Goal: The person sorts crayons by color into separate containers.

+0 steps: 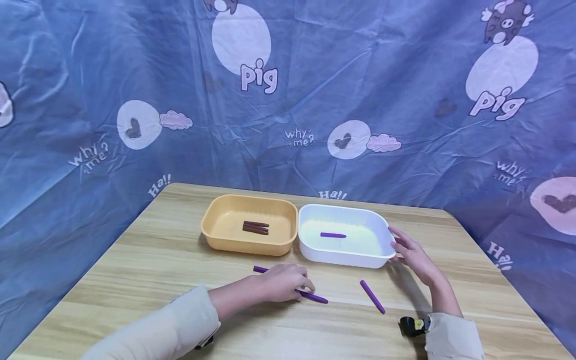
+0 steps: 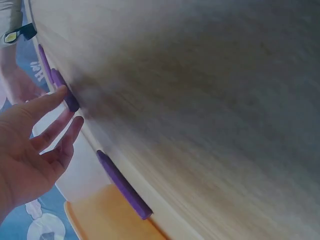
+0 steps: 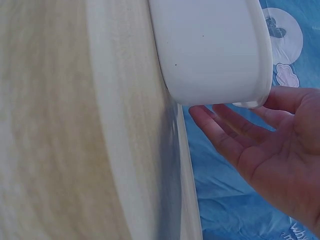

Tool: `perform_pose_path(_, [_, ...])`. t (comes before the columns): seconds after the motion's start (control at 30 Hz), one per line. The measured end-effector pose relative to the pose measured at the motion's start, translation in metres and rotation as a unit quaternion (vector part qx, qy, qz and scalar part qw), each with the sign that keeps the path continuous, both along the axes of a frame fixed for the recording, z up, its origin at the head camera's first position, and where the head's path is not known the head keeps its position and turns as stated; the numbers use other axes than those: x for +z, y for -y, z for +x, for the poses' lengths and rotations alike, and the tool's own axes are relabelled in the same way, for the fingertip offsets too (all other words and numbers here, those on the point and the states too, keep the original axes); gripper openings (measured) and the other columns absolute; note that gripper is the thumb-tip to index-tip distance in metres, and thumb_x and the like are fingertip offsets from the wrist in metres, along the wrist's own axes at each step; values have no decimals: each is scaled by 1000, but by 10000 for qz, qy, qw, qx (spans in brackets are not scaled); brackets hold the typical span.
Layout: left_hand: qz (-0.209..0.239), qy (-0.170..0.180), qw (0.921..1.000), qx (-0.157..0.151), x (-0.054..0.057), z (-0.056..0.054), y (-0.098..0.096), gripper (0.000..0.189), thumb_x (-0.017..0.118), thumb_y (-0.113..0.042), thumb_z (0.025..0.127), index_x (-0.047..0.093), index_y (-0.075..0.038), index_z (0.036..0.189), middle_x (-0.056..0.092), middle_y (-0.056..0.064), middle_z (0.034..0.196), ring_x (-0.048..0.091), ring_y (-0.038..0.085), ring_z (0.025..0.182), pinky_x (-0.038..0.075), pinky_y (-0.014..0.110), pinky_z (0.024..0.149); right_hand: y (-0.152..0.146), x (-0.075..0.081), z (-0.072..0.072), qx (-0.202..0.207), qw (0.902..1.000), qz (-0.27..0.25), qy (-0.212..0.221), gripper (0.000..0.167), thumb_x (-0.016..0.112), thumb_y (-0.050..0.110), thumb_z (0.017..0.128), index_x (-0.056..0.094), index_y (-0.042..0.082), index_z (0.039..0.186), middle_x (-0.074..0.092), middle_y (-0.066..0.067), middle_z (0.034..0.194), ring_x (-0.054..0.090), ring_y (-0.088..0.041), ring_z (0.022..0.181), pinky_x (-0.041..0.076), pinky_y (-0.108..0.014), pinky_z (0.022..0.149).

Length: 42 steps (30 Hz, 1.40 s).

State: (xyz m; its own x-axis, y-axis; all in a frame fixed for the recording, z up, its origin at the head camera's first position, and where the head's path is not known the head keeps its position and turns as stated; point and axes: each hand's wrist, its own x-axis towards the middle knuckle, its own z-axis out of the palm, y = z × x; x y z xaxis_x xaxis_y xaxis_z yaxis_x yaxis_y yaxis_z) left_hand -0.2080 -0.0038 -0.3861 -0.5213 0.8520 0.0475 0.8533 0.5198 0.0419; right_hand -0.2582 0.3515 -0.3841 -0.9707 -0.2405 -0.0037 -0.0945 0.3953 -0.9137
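Left sleeve (image 1: 162, 325): pale and nearest us, it slants in low from the left so the arm spans the front of the wood-grain table (image 1: 324, 337).
Left hand (image 1: 281, 283): its thumb touches a purple crayon (image 1: 313, 297) with the fingertips close about the shaft, a placing that suits lifting it; whether they truly pinch it, we cannot tell.
Loose crayons: one purple stick (image 1: 259, 269) juts out behind that hand and another (image 1: 372, 296) lies slantwise between the hands, both in front of the bins, within reach.
Right hand (image 1: 416, 257): fingers extended, grasping nothing, it rests against the white bin (image 1: 346, 257)'s right end with the thumb at the rim; we read this as steadying.
White bin: one purple crayon (image 1: 333, 235) lies inside.
Yellow-orange bin (image 1: 247, 246): just beside the white one, it holds brown crayons (image 1: 255, 228), lying together.
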Motion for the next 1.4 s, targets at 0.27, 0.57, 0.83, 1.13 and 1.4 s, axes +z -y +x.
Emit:
perform_pose_path(0.27, [-47, 3, 10000, 23, -4, 1, -1, 33, 74, -14, 75, 70, -26, 105, 58, -10, 86, 54, 3, 77, 41, 14, 67, 0, -2, 1, 59, 9998, -215, -9, 53, 35, 14, 101, 11, -6, 144, 22, -39, 136, 50, -3, 96, 48, -31, 81])
perform_pose_path(0.57, [-71, -20, 10000, 57, -6, 2, -4, 36, 73, -9, 75, 70, -27, 105, 58, -11, 87, 54, 3, 79, 42, 14, 68, -1, -2, 0, 43, 9997, -242, -43, 53, 35, 14, 100, 12, -6, 143, 24, -39, 135, 51, -8, 98, 48, -30, 80])
perform_pose_path(0.83, [0, -14, 10000, 54, -6, 2, -6, 40, 71, -2, 73, 70, -26, 105, 58, -10, 86, 53, 3, 77, 41, 14, 65, 0, -4, 1, 35, 9999, -139, -33, 53, 36, 16, 101, 12, -6, 143, 23, -39, 135, 50, -13, 102, 48, -33, 81])
perform_pose_path(1.13, [281, 67, 9993, 233, 6, -1, -13, 38, 68, -3, 77, 70, -26, 107, 57, -10, 79, 50, 1, 66, 36, 12, 56, 0, -3, 1, -3, 9999, -101, -78, 52, 35, 15, 101, 14, -6, 143, 24, -39, 135, 48, -24, 108, 48, -33, 81])
perform_pose_path(1.4, [409, 209, 9976, 514, 24, -4, -18, 35, 66, -4, 82, 69, -26, 110, 54, -9, 78, 46, 3, 65, 36, 14, 55, 0, -4, 1, -2, 10000, -70, -34, 53, 35, 15, 101, 13, -5, 143, 23, -38, 136, 48, -23, 108, 48, -33, 82])
